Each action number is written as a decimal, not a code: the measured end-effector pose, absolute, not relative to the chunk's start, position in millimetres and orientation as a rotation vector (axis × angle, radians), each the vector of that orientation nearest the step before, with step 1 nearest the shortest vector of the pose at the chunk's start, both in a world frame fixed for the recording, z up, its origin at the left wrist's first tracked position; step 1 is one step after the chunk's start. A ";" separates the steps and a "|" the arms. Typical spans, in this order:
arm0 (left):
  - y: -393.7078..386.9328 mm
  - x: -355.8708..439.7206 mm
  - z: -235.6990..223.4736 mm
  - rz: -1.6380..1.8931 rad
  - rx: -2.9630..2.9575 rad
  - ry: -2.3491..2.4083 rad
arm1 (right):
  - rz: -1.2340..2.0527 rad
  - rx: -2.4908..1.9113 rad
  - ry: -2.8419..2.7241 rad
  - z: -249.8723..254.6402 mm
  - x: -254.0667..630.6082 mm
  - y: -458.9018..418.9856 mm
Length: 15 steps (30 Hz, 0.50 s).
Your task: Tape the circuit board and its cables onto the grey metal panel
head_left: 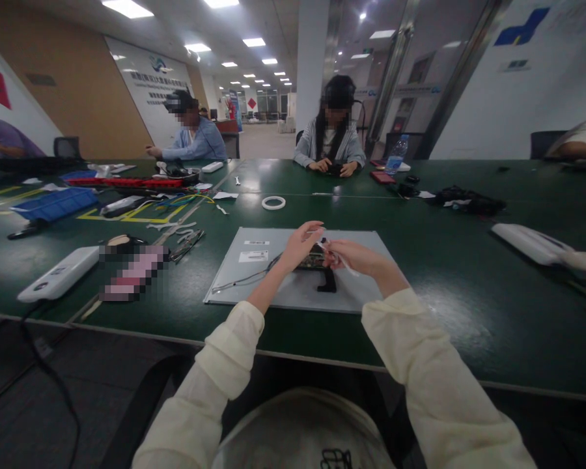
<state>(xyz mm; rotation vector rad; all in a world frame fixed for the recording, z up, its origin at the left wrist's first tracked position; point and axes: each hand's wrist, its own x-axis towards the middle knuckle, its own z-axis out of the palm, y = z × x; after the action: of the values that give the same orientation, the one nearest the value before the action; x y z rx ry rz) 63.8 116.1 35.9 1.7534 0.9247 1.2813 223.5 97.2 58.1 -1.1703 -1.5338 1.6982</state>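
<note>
Right hand [359, 256] pinches a thin, translucent strip [340, 261], likely light, floppy; left hand [299, 247] curled, grip unclear. Bare, dark circuit board [312, 260] looks fragile: edges only!

The surface [449, 286] is showing dark green; left of the pale grey panel [229, 280], the tray [53, 203] is looking blue and the pixelated, seemingly plain slab [134, 273] pink.

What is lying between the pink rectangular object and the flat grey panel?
In the head view, a small bunch of slim metal tools lies between the pink object and the grey panel, on the green tabletop.
</note>
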 end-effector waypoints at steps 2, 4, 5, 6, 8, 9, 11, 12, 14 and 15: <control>113.8 62.2 39.5 1.245 1.723 0.852 | 1.720 -1.177 -1.545 57.6 220.3 95.0; 113.2 60.6 40.0 1.238 1.719 0.874 | 1.740 -1.157 -1.568 55.6 221.0 95.7; 113.9 59.9 39.2 1.247 1.718 0.904 | 1.754 -1.139 -1.583 54.4 222.3 96.7; 115.2 59.3 38.0 1.262 1.715 0.935 | 1.767 -1.118 -1.599 53.3 223.6 97.7; 118.9 58.0 34.9 1.291 1.716 0.982 | 1.795 -1.071 -1.618 51.9 225.7 99.0; 121.0 57.3 33.6 1.304 1.724 1.000 | 1.811 -1.054 -1.624 52.0 226.1 99.1; 124.8 55.4 32.0 1.336 1.747 1.031 | 1.841 -1.040 -1.643 53.8 226.1 98.3; 126.3 54.3 31.8 1.354 1.755 1.045 | 1.855 -1.044 -1.658 55.3 226.0 97.5; 128.4 51.3 32.4 1.389 1.763 1.067 | 1.867 -1.059 -1.704 58.9 226.7 95.9; 129.0 49.4 33.1 1.403 1.763 1.077 | 1.864 -1.065 -1.733 60.6 227.6 95.2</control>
<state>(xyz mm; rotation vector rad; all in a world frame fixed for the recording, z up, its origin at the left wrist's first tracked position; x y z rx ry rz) 49.4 129.0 33.1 1.7635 1.0773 1.4035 227.6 95.2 60.6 -1.0645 -1.7329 1.8644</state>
